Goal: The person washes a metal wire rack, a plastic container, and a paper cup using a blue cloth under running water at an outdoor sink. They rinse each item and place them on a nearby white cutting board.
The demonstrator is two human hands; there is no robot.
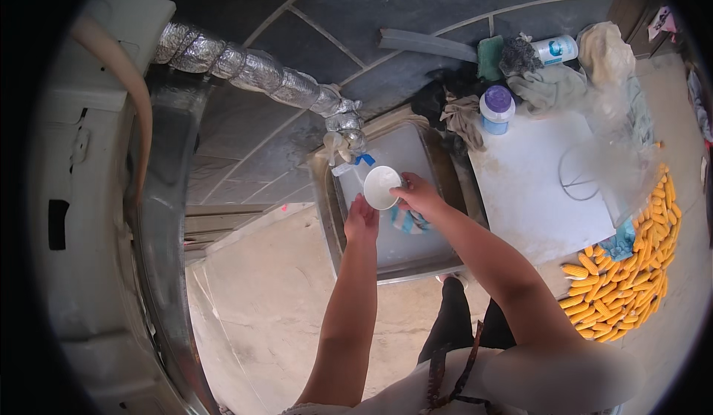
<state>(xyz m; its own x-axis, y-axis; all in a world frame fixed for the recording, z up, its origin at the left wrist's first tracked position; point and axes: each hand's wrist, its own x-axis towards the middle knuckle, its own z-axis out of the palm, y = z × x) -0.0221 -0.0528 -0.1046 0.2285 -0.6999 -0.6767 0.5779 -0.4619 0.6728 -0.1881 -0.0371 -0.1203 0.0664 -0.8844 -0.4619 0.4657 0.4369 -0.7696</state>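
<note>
Above the sink (445, 251), my right hand (419, 193) grips a white cup (381, 184) at its right side, with the thumb over the rim. The cup's mouth is tilted up toward me, and its inside looks white. My left hand (361, 219) is at the cup's lower left side; its fingertips are partly hidden there. Behind the cup is a foil-wrapped pipe (289, 86) ending in a tap (336, 146) with a blue strip (365, 160) near it. A blue-and-white striped cloth (409, 221) lies in the cloudy water below my right hand.
Right of the sink stands a white tabletop (540, 192) with a purple-capped bottle (497, 110) and a wire ring (579, 175). Cloths (548, 89), a green scouring pad (490, 58) and a white container (555, 50) sit behind. Corn cobs (624, 287) cover floor at right. A pale appliance (89, 248) stands left.
</note>
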